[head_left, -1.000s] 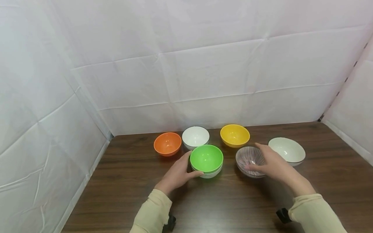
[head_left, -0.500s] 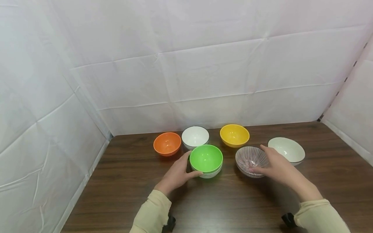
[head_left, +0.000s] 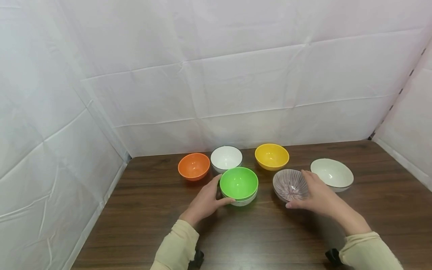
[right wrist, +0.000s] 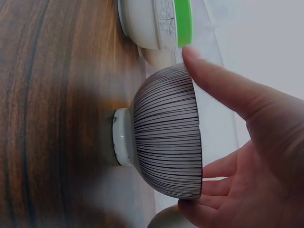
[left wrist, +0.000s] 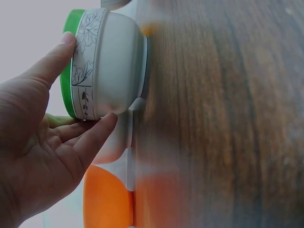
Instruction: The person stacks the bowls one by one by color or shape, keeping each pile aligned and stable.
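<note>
A green bowl (head_left: pixel 238 183) is nested in a white bowl with a grey leaf pattern (left wrist: pixel 85 61), near the table's middle. My left hand (head_left: pixel 206 200) holds this stack from the left, thumb on the near side by the rim and fingers around the far side. To the right stands a bowl with dark thin stripes (head_left: pixel 288 184), upright on its small white foot. My right hand (head_left: pixel 318 195) grips it from the right, thumb at the near rim and fingers at the far side, as the right wrist view shows (right wrist: pixel 166 133).
Behind the stack are an orange bowl (head_left: pixel 194 167), a white bowl with a dark rim (head_left: pixel 226 158) and a yellow bowl (head_left: pixel 271 156). An off-white bowl (head_left: pixel 332 173) stands right of the striped one. White cloth walls (head_left: pixel 236 86) border the dark wooden table (head_left: pixel 141 221).
My right thumb has come out from inside the striped bowl to its near outer rim, after the hand drew slightly right. The left hand and the stack have stayed put.
</note>
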The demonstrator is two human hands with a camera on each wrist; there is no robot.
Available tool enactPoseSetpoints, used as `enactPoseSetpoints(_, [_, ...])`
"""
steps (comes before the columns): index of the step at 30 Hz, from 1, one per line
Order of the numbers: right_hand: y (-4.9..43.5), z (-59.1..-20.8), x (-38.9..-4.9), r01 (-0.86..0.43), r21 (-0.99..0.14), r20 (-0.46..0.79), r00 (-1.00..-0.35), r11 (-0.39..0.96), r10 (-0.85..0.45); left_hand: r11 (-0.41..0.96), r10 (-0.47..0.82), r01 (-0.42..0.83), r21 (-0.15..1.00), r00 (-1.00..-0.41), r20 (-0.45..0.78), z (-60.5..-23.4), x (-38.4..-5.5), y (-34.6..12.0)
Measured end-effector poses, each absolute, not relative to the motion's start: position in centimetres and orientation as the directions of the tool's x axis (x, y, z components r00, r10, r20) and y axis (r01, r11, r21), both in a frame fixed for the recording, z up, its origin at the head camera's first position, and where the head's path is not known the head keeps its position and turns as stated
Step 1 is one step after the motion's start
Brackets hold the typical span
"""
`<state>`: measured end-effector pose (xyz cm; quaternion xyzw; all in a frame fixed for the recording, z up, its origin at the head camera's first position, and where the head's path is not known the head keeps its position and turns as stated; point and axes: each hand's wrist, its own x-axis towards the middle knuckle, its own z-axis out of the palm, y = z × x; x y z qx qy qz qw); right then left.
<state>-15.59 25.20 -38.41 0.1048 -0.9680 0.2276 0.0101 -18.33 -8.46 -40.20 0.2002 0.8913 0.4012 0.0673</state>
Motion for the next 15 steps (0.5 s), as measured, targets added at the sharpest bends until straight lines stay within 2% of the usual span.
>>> enactPoseSetpoints(15, [24.93, -38.45, -15.91, -0.168, -0.43, 0.033, -0.985, 0.887, -0.171, 0.581, 0.408, 0.297, 0.758, -0.912, 0.044, -40.2, -18.38, -8.43])
